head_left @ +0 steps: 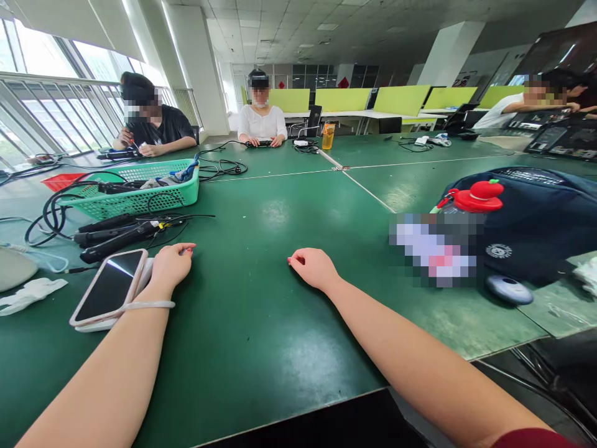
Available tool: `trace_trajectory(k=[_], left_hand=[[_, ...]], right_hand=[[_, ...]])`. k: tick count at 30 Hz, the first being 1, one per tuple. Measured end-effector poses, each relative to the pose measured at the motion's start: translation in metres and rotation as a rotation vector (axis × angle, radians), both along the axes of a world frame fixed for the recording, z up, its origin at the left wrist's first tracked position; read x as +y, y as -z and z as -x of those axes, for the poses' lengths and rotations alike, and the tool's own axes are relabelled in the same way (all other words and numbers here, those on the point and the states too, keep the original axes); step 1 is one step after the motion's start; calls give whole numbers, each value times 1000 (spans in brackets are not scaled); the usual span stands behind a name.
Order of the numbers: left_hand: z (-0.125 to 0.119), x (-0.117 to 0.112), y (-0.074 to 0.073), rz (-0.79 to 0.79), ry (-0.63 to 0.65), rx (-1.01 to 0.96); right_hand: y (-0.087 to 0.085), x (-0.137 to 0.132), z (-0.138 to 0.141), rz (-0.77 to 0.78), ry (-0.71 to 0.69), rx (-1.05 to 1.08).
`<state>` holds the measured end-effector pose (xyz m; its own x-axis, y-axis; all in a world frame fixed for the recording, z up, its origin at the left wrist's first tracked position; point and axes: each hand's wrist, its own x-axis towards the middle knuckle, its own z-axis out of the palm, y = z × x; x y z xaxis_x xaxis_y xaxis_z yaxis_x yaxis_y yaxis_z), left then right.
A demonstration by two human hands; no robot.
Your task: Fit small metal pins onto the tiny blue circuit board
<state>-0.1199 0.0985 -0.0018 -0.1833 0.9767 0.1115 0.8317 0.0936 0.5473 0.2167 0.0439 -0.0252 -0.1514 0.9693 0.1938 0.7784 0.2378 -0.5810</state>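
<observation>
Both my forearms rest on a green table [261,323]. My left hand [171,264] lies curled, fingers closed, with nothing visible in it. It sits just right of a phone [110,286] with a pink edge lying screen up on a white pad. My right hand [313,267] is in a loose fist on the bare tabletop, holding nothing that I can see. A thin white band circles my left wrist.
A green mesh basket [140,193] with cables and black tools [116,236] sits ahead left. At right stand a dark backpack [536,218], a red-capped bottle [476,198] and a round grey object [508,289]. Three people work at the far side.
</observation>
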Motion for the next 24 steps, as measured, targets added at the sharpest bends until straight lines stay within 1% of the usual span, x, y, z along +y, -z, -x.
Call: trace_trajectory(k=[3,5,7,10,12,14,16,17,21,24], left_hand=[[-5,0,2,-6,-48,-25],[-18,-4,1,-33,-12,-120],[-40,-12,-2,-48,88,-309],[-83,-31,-3,19,328,-597],[-111,-44,-2,107,441,-706],[-129,-53,0,158,515,-807],[-136,-56,2,178,533,-908],[-136,-56,3,178,523,-972],[-137,-52,5,167,402,-1289],[-152,-57,6,180,355,-1451]], right_hand=[[0,0,0,4,-1,-1],[0,0,1,7,0,-2],[0,0,1,9,1,-4],[-1,0,2,17,-4,-10],[-1,-1,1,14,-14,-16],[-1,-1,1,0,-24,-17],[-1,-2,0,-14,-27,-13],[-1,-2,0,-19,-27,-14],[0,-1,1,-34,-20,-38],[0,0,1,-40,-14,-50]])
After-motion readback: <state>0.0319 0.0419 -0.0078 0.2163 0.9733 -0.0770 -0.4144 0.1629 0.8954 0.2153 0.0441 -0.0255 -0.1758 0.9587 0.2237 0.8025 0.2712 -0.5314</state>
